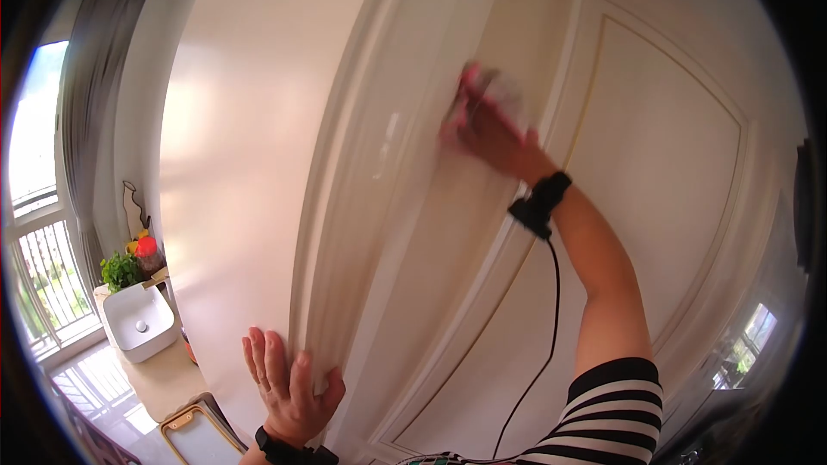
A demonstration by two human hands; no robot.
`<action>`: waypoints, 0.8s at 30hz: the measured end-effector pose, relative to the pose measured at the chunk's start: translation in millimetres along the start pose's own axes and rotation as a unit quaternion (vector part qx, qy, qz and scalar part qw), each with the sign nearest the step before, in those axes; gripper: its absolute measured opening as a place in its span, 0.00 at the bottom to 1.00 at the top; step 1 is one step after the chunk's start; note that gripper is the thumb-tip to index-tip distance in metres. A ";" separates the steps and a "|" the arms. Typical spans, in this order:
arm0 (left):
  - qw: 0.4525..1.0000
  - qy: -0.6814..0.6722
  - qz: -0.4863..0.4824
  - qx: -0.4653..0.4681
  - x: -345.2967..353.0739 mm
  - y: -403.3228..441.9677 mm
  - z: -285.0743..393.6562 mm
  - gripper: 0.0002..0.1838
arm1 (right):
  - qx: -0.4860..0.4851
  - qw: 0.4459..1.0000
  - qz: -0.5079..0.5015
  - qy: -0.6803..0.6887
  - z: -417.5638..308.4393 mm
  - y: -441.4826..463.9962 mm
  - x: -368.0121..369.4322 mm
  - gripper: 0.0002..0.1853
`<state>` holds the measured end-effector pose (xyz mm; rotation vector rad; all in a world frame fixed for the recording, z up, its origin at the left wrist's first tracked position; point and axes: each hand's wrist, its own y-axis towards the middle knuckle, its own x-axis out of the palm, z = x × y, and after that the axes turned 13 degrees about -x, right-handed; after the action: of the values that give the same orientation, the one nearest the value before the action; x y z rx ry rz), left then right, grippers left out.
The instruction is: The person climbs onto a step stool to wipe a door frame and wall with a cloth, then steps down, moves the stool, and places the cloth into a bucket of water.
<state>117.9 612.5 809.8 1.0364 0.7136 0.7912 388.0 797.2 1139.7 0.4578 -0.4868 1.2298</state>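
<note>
My right hand (498, 145), smeared by motion, presses a pink and greyish cloth (472, 90) to the cream door frame (457, 198), high up and left of the panelled door (663, 164). The cloth's exact shape is blurred. Lower down, my left hand (295, 392) lies against the frame's outer edge and the wall, fingers stretched out, holding nothing. A black strap with a small device (543, 202) sits on my right wrist, and another black band (289, 448) is on my left wrist.
A black cable (551, 327) hangs from the right wrist device. At the left are a white basin (142, 336) on a counter, a green plant (121, 271), a red-topped jar (148, 251), a gold-rimmed tray (183, 420), and a grey curtain (99, 103) by a window.
</note>
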 end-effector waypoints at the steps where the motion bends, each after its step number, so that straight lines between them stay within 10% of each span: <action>1: 1.000 0.002 0.001 -0.003 -0.3 -0.8 0.8 0.36 | 0.155 0.930 0.063 0.328 12.1 -0.8 7.4 0.23; 2: 1.000 0.001 0.000 -0.001 -0.2 -1.4 1.6 0.36 | 0.004 0.993 -0.095 0.068 42.1 -1.7 3.7 0.23; 6: 1.000 -0.002 0.013 -0.019 -0.3 -2.0 2.5 0.25 | 0.211 0.956 -0.138 0.151 79.7 10.6 19.1 0.17; 10: 1.000 0.000 0.017 -0.012 0.8 -1.6 1.4 0.26 | 0.335 0.905 0.051 0.258 69.2 15.0 38.9 0.15; 16: 1.000 -0.001 0.021 -0.008 -0.4 0.3 4.7 0.29 | 0.311 0.862 -0.102 0.388 49.8 20.4 -11.1 0.20; 18: 1.000 -0.003 0.022 -0.008 2.2 1.6 4.4 0.30 | 0.132 0.949 -0.048 0.284 -17.0 4.6 10.1 0.23; 19: 1.000 0.001 0.028 -0.009 0.4 0.4 3.6 0.31 | 0.191 0.936 0.011 0.294 -19.5 9.6 -25.8 0.24; 21: 0.999 0.007 0.030 -0.008 -0.2 1.9 6.0 0.32 | 0.375 0.671 0.153 0.621 -70.5 15.5 -69.1 0.24; 23: 0.999 0.005 0.031 -0.006 0.6 0.1 5.3 0.33 | 0.397 0.041 0.228 0.888 -146.7 1.6 -97.0 0.20; 24: 0.999 0.009 0.032 -0.008 1.3 -0.3 5.3 0.33 | 0.371 0.095 0.209 0.900 -161.0 -12.7 -130.3 0.18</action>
<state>123.0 611.0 811.1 1.0434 0.6912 0.8606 383.2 786.0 932.5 -0.7565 2.4945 1.4558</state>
